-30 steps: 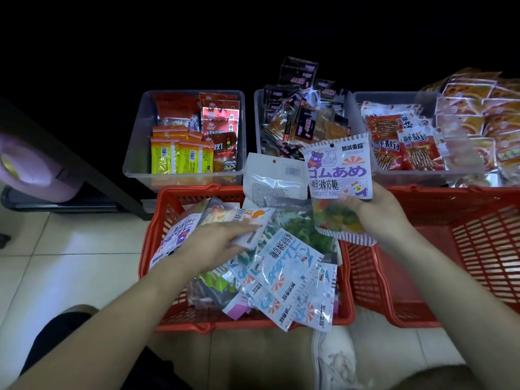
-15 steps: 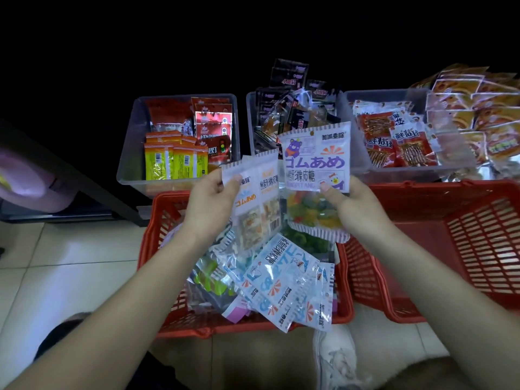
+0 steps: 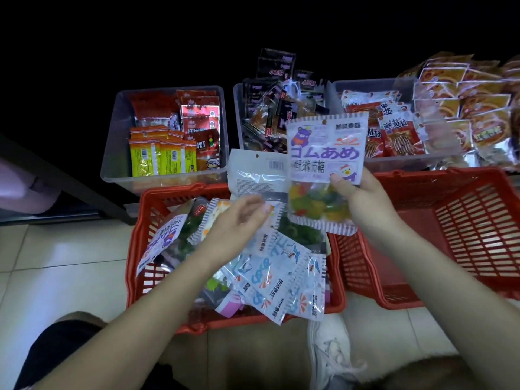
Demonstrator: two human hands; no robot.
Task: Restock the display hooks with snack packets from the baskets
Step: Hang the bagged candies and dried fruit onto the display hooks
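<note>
My right hand grips a white-and-purple gummy packet by its middle and holds it upright above the left red basket. My left hand is low over that basket. Its blurred, fairly straight fingers lie across an orange-and-white striped packet. A white packet shows its barcode side and stands just behind my left fingers. Blue shark packets spill over the basket's near rim. No display hooks are in view.
A second red basket stands to the right, with no packets showing in it. Behind are three clear bins: left, middle, right, all holding snacks. Orange packets pile up far right. A dark shelf edge slants at left. A pale shoe is near.
My left hand lifted an orange-labelled packet beside the purple one, then dropped back down onto the basket's packets. My right hand kept its packet raised.
</note>
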